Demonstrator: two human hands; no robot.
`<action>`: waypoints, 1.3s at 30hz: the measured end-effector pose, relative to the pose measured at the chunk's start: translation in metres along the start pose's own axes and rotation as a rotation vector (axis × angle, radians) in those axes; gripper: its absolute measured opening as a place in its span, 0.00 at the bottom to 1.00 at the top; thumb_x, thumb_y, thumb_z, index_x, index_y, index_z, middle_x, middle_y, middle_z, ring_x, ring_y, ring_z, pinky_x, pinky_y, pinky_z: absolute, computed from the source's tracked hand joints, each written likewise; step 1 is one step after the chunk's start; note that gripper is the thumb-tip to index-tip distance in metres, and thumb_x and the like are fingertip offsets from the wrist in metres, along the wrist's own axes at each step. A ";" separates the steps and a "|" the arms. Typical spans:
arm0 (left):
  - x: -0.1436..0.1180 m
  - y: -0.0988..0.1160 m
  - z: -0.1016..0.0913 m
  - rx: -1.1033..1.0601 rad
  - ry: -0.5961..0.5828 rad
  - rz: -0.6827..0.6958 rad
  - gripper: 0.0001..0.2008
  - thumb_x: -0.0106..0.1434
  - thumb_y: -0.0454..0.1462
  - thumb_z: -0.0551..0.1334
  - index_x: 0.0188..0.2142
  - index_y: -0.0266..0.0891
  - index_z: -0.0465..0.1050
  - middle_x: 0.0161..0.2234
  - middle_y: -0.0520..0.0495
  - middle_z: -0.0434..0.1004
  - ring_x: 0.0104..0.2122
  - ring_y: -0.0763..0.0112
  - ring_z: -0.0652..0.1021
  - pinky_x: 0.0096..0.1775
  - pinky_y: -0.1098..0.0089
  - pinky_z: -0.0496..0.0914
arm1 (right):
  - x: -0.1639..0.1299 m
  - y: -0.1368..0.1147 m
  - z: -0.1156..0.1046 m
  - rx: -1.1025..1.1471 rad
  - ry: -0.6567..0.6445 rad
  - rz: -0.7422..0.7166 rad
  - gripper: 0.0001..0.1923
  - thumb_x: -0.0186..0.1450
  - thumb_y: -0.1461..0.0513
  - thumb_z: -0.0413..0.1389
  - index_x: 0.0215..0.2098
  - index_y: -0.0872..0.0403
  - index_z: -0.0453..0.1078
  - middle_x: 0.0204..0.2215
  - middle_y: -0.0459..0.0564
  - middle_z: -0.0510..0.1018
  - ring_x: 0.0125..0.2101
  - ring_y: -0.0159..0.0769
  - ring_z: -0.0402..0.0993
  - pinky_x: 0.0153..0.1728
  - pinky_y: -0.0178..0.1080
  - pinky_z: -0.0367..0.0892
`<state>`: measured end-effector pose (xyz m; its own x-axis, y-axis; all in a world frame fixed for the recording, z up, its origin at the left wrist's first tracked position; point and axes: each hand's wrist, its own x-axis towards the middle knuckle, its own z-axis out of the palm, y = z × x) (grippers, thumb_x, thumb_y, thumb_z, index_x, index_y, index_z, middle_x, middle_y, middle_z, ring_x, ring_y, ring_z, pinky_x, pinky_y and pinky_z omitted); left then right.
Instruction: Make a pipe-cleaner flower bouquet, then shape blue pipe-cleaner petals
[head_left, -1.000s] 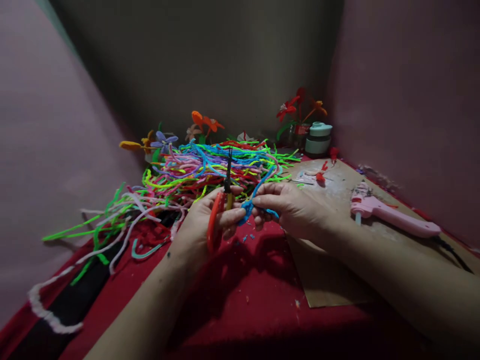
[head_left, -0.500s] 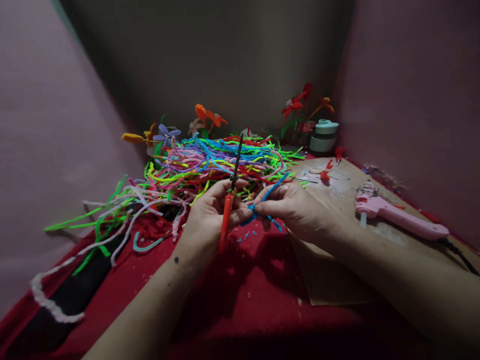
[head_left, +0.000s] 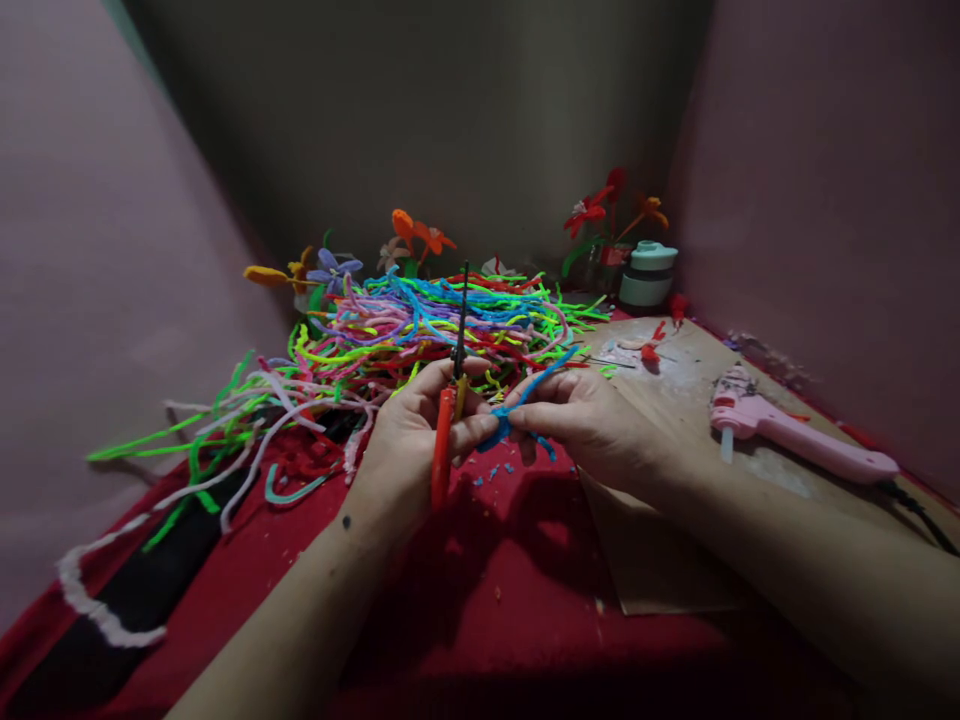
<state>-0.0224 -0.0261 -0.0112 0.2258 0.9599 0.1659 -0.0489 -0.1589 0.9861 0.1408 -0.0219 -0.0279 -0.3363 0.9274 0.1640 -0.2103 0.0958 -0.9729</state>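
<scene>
My left hand (head_left: 409, 440) grips a red-handled tool (head_left: 444, 450) whose dark blades point up over the pile, and its fingertips also pinch a blue pipe cleaner (head_left: 525, 400). My right hand (head_left: 592, 420) pinches the same blue pipe cleaner from the right, fingertips almost touching the left ones. The blue strand bends between both hands, one end rising up and right. Both hands hover just above the red cloth (head_left: 510, 580).
A large heap of coloured pipe cleaners (head_left: 420, 330) lies behind the hands, loose strands trailing left. Pipe-cleaner flowers (head_left: 412, 235) stand at the back. A pink glue gun (head_left: 787, 430) rests on brown cardboard (head_left: 675, 560) at right, near a small mint jar (head_left: 646, 275).
The tool's tip swung from tilted right back to nearly upright. The blue strand's free end stayed raised to the right. Both hands stayed together in place.
</scene>
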 end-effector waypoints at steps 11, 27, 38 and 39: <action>0.006 -0.004 -0.024 1.045 -0.099 0.298 0.19 0.58 0.33 0.53 0.50 0.38 0.63 0.35 0.47 0.74 0.32 0.69 0.74 0.36 0.71 0.67 | 0.005 -0.013 -0.007 -0.304 0.377 -0.137 0.06 0.53 0.66 0.55 0.19 0.57 0.69 0.13 0.43 0.68 0.17 0.27 0.60 0.21 0.34 0.56; 0.006 -0.023 -0.017 1.386 -0.121 0.412 0.19 0.62 0.32 0.47 0.53 0.36 0.59 0.45 0.38 0.74 0.42 0.62 0.76 0.41 0.66 0.70 | 0.009 -0.003 -0.013 -0.146 0.348 -0.217 0.08 0.53 0.67 0.52 0.18 0.56 0.68 0.16 0.46 0.71 0.20 0.29 0.66 0.26 0.35 0.62; 0.008 -0.030 -0.023 1.463 -0.091 0.417 0.23 0.58 0.28 0.47 0.54 0.34 0.58 0.46 0.36 0.73 0.44 0.60 0.75 0.43 0.63 0.69 | 0.009 -0.003 -0.013 -0.086 0.301 -0.198 0.08 0.53 0.68 0.53 0.17 0.57 0.69 0.16 0.47 0.72 0.21 0.30 0.67 0.29 0.37 0.63; 0.008 -0.030 -0.023 1.465 -0.089 0.433 0.23 0.58 0.27 0.47 0.54 0.33 0.59 0.47 0.36 0.73 0.45 0.60 0.74 0.45 0.63 0.69 | 0.009 -0.002 -0.013 -0.073 0.293 -0.195 0.08 0.53 0.68 0.53 0.17 0.57 0.69 0.16 0.47 0.72 0.20 0.30 0.67 0.28 0.37 0.63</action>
<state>-0.0418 -0.0079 -0.0401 0.5059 0.7730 0.3827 0.8372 -0.5469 -0.0021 0.1502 -0.0093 -0.0261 -0.0161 0.9524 0.3045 -0.1751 0.2972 -0.9386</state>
